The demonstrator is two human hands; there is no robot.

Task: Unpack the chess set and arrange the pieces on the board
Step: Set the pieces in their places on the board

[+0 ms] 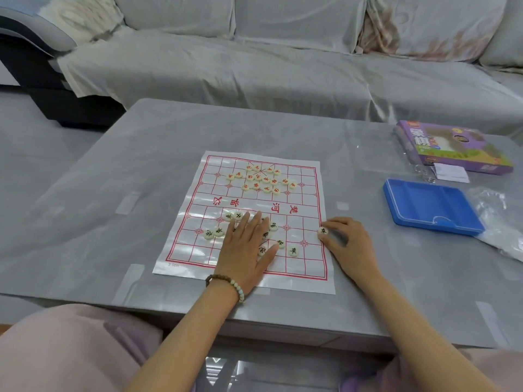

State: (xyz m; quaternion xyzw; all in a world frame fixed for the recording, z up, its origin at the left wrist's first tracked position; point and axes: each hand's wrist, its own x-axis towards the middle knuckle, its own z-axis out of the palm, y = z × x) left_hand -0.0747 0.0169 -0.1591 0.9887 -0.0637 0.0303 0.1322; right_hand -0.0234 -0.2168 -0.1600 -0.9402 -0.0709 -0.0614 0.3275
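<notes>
A white paper board [198, 222] with a red grid lies on the grey table. Several cream discs with red characters [261, 179] are bunched on its far half. Cream discs with black characters [215, 232] lie scattered on the near half. My left hand [246, 244] lies flat, fingers straight, over some of the black-lettered discs, hiding a few. My right hand [348, 244] sits at the board's right edge, and its fingertips pinch one black-lettered disc [323, 231].
A blue plastic case [430, 206] lies right of the board, with a purple game box [452, 151], a white slip [450, 172] and a clear plastic bag [498, 219] near it. A covered grey sofa [254, 66] stands beyond the table. My knees are under the near table edge.
</notes>
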